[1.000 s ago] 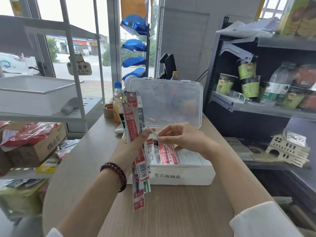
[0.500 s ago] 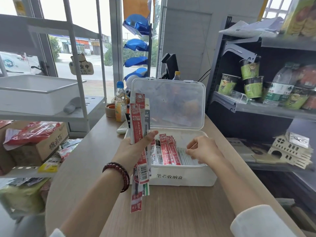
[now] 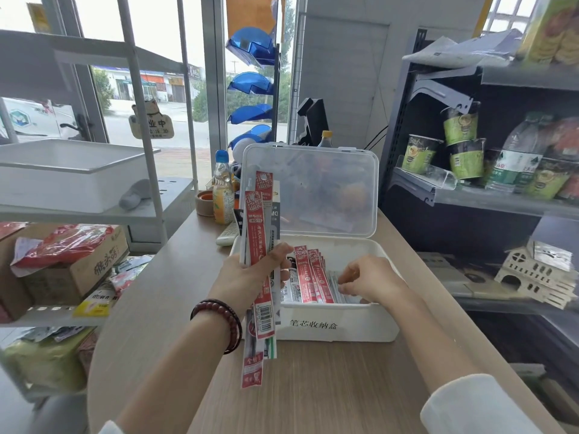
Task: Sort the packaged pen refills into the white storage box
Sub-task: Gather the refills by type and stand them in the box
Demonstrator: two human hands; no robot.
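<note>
Refills [image 3: 260,245] upright in left hand [image 3: 247,277], long axis vertical.

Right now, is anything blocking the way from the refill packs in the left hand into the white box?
Nothing visible does. The lid stands open behind the white box. The right hand is inside on the right, and the refill packs in the left hand hang at its left edge.

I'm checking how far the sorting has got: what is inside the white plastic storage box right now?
Inside the white plastic storage box stand red packaged pen refills beside clear packets. The right hand reaches in and covers its right part; the box floor is hidden.
</note>
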